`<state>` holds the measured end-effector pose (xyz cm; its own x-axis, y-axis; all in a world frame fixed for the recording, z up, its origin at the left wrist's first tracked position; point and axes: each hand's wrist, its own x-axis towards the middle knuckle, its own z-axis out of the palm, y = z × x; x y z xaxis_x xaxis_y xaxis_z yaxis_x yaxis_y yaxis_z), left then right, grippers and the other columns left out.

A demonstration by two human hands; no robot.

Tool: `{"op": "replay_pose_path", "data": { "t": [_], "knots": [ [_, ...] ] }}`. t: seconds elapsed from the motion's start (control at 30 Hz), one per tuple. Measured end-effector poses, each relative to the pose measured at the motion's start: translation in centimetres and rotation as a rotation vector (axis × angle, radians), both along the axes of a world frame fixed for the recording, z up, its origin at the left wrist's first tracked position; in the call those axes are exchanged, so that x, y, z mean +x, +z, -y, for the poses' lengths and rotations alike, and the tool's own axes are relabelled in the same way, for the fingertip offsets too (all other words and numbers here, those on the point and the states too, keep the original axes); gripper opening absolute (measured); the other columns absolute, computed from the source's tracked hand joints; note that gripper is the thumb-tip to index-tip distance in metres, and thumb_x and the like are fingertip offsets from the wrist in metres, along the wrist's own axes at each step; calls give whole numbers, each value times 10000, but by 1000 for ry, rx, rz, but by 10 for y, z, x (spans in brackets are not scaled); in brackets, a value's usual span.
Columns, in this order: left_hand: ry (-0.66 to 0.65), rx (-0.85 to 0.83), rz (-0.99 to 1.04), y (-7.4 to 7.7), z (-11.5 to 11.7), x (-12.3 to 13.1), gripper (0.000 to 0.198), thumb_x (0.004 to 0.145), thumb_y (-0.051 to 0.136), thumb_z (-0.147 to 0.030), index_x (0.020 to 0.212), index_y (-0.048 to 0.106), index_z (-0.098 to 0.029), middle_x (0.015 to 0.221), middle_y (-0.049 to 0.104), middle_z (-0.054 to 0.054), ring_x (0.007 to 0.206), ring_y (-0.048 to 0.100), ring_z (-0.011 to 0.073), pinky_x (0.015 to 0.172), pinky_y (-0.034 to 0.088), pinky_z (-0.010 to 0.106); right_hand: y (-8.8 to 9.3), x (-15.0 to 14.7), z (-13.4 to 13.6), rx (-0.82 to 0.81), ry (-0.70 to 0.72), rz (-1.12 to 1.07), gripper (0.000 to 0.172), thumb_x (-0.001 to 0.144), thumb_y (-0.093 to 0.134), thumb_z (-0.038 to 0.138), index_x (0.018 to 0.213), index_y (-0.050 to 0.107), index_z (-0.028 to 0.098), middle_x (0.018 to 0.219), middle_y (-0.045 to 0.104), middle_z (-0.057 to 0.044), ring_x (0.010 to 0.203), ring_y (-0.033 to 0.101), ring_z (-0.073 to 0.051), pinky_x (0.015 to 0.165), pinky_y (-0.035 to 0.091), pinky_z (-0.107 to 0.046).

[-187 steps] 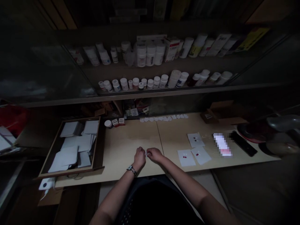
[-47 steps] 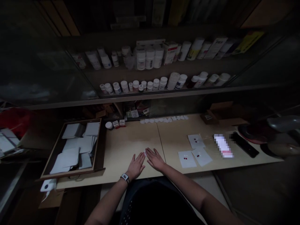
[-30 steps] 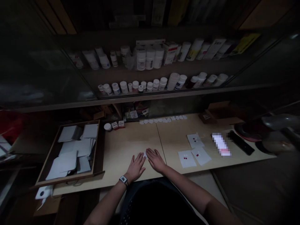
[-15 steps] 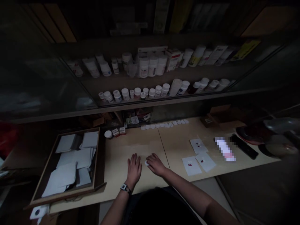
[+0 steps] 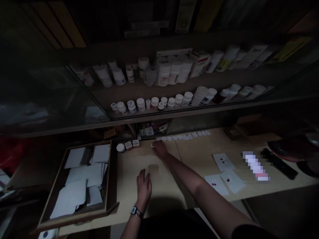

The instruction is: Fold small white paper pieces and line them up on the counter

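Grip of right hand (image 5: 159,148): fingers curled down onto a small white packet (image 5: 153,145) at upper centre of frame, on the far edge of the table (image 5: 129,166). Pinched or merely touching: impossible to tell in the dim light. Packet at the left end of a row of folded white packets (image 5: 184,136) running rightward along that far edge. Right arm stretched long from lower right of frame.

Left hand (image 5: 144,186) flat on the table at lower centre, palm down, fingers spread and apart, holding nothing. Wristwatch (image 5: 136,211) on that wrist.

Just left of the right hand: small white-lidded jar (image 5: 120,147) and two small boxes (image 5: 136,143), side by side.

Wooden drawer (image 5: 109,179) open at lower left of frame, filled with loose white paper sheets (image 5: 84,172), overlapping, some tilted.

Three paper squares (image 5: 216,184) at right of frame, well apart from both hands, each with a pair of red pills (image 5: 213,182) on top.

Two shelves (image 5: 149,88) across the upper half of frame, behind glass, lined with white bottles (image 5: 141,104), upright, mostly close together.
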<state>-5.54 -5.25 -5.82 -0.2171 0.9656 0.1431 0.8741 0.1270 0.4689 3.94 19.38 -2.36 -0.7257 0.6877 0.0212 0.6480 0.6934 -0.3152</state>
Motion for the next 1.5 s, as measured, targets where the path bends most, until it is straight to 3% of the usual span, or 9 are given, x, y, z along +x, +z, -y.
{"op": "replay_pose_path", "data": {
  "t": [0.23, 0.47, 0.6, 0.8, 0.93, 1.07, 1.17, 1.27, 1.5],
  "knots": [
    [23, 14, -14, -3, 13, 1, 306, 859, 430, -130, 1088, 629, -176, 1347, 448, 146, 1287, 360, 295, 1000, 381, 519, -11, -22, -16, 30, -43, 77, 195, 880, 527, 225, 1025, 631, 148, 1109, 628, -119, 1062, 506, -256, 964, 299, -410],
    [-66, -35, -45, 9, -8, 6, 342, 865, 406, -132, 1145, 597, -173, 1347, 464, 139, 1281, 374, 296, 1010, 361, 535, -9, 5, 14, 38, -68, -81, 231, 899, 471, 187, 1069, 625, 163, 1292, 528, -124, 1188, 427, -239, 1014, 267, -430],
    [-205, -124, -56, 20, -32, 33, 420, 861, 387, -126, 1256, 526, -160, 1376, 454, 133, 1293, 369, 278, 1055, 309, 521, -7, 68, 72, 3, -63, -215, 290, 899, 424, 161, 1127, 603, 176, 1278, 539, -114, 1170, 444, -225, 1004, 295, -433],
    [-587, -217, -53, 34, -56, 113, 484, 855, 389, -128, 1331, 455, -180, 1412, 427, 108, 1312, 343, 259, 1094, 236, 515, -18, 215, 165, 27, -399, -206, 306, 895, 396, 165, 1098, 622, 204, 1183, 596, -110, 1107, 503, -242, 980, 342, -454],
    [-832, -270, -41, 40, -67, 166, 469, 896, 407, -234, 1365, 412, -210, 1439, 391, 102, 1332, 308, 253, 1115, 178, 518, -23, 300, 200, 79, -605, -133, 324, 900, 364, 167, 1066, 640, 201, 1157, 607, -116, 1103, 515, -257, 949, 372, -448],
    [-1009, -319, -49, 41, -72, 206, 528, 883, 487, -417, 1381, 394, -268, 1510, 239, 124, 1383, 183, 322, 1085, 124, 604, -27, 348, 218, 94, -683, -43, 312, 911, 375, 204, 1065, 646, 182, 1184, 593, -132, 1098, 523, -253, 951, 382, -428],
    [-1041, -372, -62, 39, -71, 225, 588, 841, 541, -493, 1375, 407, -286, 1532, 158, 137, 1391, 119, 377, 1058, 88, 652, -31, 361, 221, 85, -677, 14, 318, 919, 376, 228, 1094, 638, 182, 1256, 556, -141, 1149, 498, -263, 975, 363, -447],
    [-1026, -392, -96, 42, -69, 234, 563, 850, 519, -505, 1356, 439, -272, 1525, 182, 146, 1388, 130, 382, 1054, 58, 662, -33, 359, 217, 57, -651, 41, 323, 922, 376, 235, 1121, 630, 211, 1271, 557, -124, 1174, 489, -263, 1002, 329, -474],
    [-927, -272, -135, 55, -65, 221, 522, 896, 457, -446, 1355, 415, -202, 1492, 267, 158, 1380, 183, 338, 1080, 88, 622, -33, 331, 208, 22, -549, -1, 319, 924, 404, 254, 1164, 607, 203, 1271, 559, -117, 1180, 485, -253, 1027, 297, -477]
  ]
}}
